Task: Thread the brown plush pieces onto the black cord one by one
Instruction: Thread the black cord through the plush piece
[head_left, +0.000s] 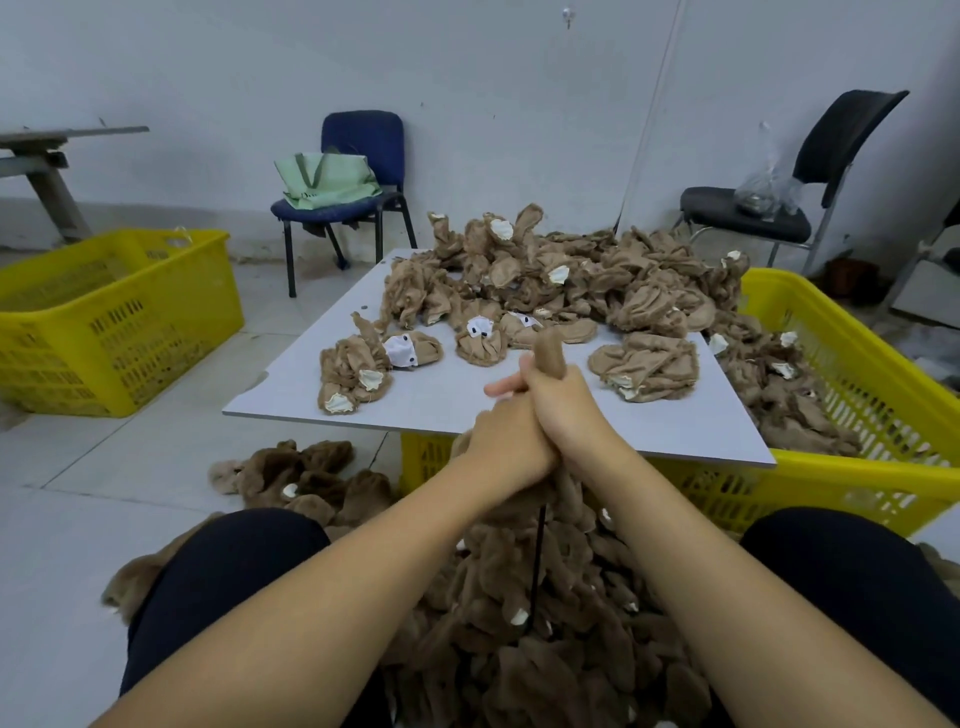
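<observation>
We hold one plush piece (550, 353) upright over the bench's (467, 395) near edge, our right hand (563, 410) in a closed grip round it and our left hand (506, 441) clenched just beneath, pressed against the right. The cord (537, 561) hangs below into strung plush (545, 623) between our knees. More pieces (571, 275) cover the bench.

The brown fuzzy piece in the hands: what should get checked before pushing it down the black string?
1. Brown plush piece gripped by right hand: ok.
2. Left hand clasped just below, steadying: ok.
3. Thin black cord hangs free beneath the hands: ok.
4. Cord actually through the piece: cannot tell, hands hide it.
5. More unthreaded plush pieces waiting on the grey board: ok.
</observation>
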